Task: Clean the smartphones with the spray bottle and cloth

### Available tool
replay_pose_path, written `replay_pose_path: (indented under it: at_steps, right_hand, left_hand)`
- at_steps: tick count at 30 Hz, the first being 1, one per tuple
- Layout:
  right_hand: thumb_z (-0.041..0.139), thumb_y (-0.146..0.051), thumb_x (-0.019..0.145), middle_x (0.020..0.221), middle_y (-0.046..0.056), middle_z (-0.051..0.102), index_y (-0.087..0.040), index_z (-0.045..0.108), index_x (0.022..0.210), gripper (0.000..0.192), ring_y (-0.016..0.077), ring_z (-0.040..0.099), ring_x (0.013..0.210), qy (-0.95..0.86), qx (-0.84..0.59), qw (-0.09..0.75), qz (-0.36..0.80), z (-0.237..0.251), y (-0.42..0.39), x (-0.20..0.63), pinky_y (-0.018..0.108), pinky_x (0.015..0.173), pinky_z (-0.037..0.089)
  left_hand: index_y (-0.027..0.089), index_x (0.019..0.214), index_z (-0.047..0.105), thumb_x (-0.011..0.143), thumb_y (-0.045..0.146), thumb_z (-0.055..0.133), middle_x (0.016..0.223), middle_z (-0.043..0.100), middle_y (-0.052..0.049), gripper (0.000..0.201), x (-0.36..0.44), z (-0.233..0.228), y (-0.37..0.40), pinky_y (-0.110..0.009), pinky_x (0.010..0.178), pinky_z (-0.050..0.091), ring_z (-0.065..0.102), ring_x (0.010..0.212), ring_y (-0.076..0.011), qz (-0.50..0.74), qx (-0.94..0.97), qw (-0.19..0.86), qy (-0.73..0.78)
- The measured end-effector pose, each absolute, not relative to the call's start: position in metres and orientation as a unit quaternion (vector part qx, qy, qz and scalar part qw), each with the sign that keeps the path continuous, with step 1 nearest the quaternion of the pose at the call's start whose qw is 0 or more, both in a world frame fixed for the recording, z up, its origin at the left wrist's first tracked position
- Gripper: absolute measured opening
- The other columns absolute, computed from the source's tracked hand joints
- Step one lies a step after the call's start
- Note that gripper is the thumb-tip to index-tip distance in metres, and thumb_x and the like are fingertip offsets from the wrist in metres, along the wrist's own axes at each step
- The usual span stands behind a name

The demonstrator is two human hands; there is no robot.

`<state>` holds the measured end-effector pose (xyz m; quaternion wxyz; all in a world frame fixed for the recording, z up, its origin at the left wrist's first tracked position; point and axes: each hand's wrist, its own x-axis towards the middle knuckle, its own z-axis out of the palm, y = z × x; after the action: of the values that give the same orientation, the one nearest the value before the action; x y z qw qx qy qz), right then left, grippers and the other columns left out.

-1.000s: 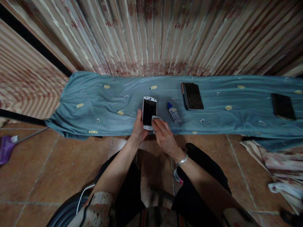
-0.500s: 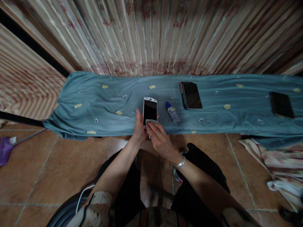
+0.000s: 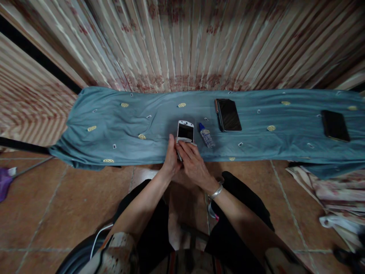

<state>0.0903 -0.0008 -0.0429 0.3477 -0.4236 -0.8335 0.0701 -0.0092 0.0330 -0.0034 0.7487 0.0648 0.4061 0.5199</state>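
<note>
A white smartphone [image 3: 185, 131] with a dark screen is held upright above the near edge of the bench. My left hand [image 3: 172, 156] grips it from the left side, thumb along its edge and the other fingers hidden behind. My right hand [image 3: 194, 161] presses a pale folded cloth [image 3: 182, 141] against the lower half of the screen, fingers close together. Just right of the phone lies a small clear spray bottle [image 3: 207, 137] with a blue top.
Teal patterned fabric [image 3: 159, 114] covers the long bench. Stacked dark tablet-like devices [image 3: 229, 115] lie right of the bottle, and another dark device [image 3: 335, 125] is at the far right. A pleated curtain [image 3: 182, 49] hangs behind. Below is tiled floor [image 3: 94, 194].
The phone has shifted slightly right and tilted. My right hand has slid the cloth up the screen, covering more of it. The bottle and other devices stay in place.
</note>
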Motion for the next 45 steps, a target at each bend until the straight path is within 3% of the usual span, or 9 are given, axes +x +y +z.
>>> replay_pose_path:
  at_steps: [4,10,20,26,37,45]
  right_hand:
    - [0.038,-0.011,0.098,0.148,0.016,0.053,-0.01,0.047,0.148,0.05,0.028,0.045,0.133,-0.829,-0.444,0.333,0.073,-0.042,0.005,0.092,0.05,0.114,0.043]
    - [0.038,-0.009,0.097,0.145,0.017,0.055,-0.007,0.054,0.141,0.047,0.0279,0.045,0.133,-0.82,-0.461,0.334,0.06,-0.041,0.011,0.094,0.047,0.114,0.043]
    - [0.036,-0.006,0.095,0.15,0.015,0.051,-0.009,0.05,0.145,0.052,0.027,0.043,0.138,-0.815,-0.485,0.311,0.062,-0.034,0.018,0.101,0.046,0.116,0.041]
    - [0.039,-0.003,0.092,0.152,0.015,0.049,-0.012,0.043,0.15,0.059,0.0274,0.04,0.141,-0.806,-0.497,0.314,0.069,-0.034,0.025,0.106,0.05,0.117,0.039]
    - [0.034,-0.005,0.093,0.152,0.016,0.049,-0.012,0.042,0.15,0.058,0.0264,0.04,0.143,-0.786,-0.518,0.331,0.065,-0.034,0.038,0.113,0.053,0.118,0.037]
    - [0.033,-0.005,0.093,0.151,0.016,0.05,-0.008,0.046,0.146,0.055,0.0257,0.042,0.142,-0.785,-0.521,0.333,0.04,-0.036,0.039,0.114,0.049,0.118,0.038]
  left_hand:
    - [0.011,0.103,0.072,0.089,0.063,0.054,0.1,0.076,-0.011,0.057,-0.007,-0.005,0.031,-0.034,0.1,0.052,0.07,0.106,-0.0234,0.53,0.064,0.748,0.395]
    - [0.012,0.107,0.071,0.1,0.053,0.039,0.111,0.074,-0.012,0.053,-0.005,-0.003,0.028,-0.035,0.105,0.049,0.066,0.117,-0.024,0.54,0.068,0.745,0.386]
    - [0.016,0.127,0.066,0.102,0.049,0.033,0.129,0.069,-0.01,0.053,-0.001,-0.004,0.024,-0.042,0.115,0.04,0.054,0.133,-0.0259,0.532,0.09,0.757,0.368]
    - [0.015,0.127,0.066,0.105,0.041,0.029,0.139,0.063,-0.009,0.051,0.006,-0.005,0.02,-0.037,0.12,0.031,0.044,0.143,-0.0219,0.547,0.113,0.753,0.348]
    - [0.017,0.124,0.069,0.099,0.036,0.049,0.137,0.065,-0.009,0.038,0.011,-0.011,0.013,-0.038,0.12,0.031,0.042,0.144,-0.022,0.541,0.123,0.748,0.364]
    - [0.016,0.124,0.069,0.102,0.033,0.041,0.139,0.064,-0.007,0.039,0.011,-0.011,0.013,-0.035,0.121,0.029,0.041,0.145,-0.0188,0.554,0.139,0.739,0.356]
